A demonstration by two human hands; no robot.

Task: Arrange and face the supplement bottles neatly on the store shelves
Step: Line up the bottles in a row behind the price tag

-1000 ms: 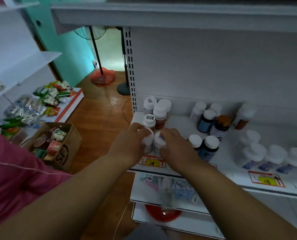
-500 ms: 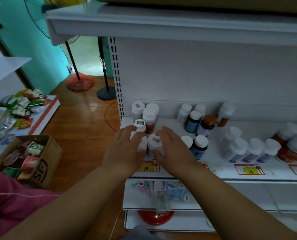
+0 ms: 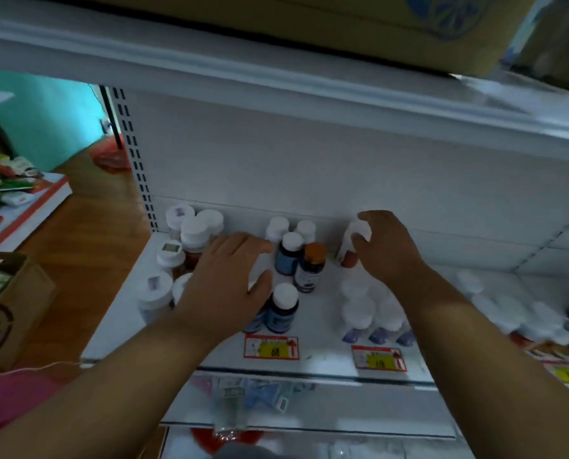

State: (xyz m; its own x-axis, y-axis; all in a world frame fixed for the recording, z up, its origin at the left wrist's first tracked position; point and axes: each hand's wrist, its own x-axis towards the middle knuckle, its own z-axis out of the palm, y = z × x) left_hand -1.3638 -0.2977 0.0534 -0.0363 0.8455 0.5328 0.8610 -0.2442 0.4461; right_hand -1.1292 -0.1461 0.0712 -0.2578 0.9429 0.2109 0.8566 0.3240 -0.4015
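Both hands left the front bottles; right hand (image 3: 384, 250) grips white-capped bottle (image 3: 352, 241).

We see a smooth painted metal shelf (image 3: 210, 356), plastic bottles with matt white caps (image 3: 195, 228), one glossy orange cap (image 3: 315, 250), glossy paper price tags (image 3: 271, 348), a rough cardboard box (image 3: 21, 313) at left, and polished wooden floor (image 3: 87, 226).

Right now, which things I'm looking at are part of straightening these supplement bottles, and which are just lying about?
Part of the job:
- tall white bottle with reddish base, in the right hand
- orange-capped dark bottle
- white-capped blue bottles, beside the left hand
- white shelf

Just lying about:
- brown cardboard box
- snack packets
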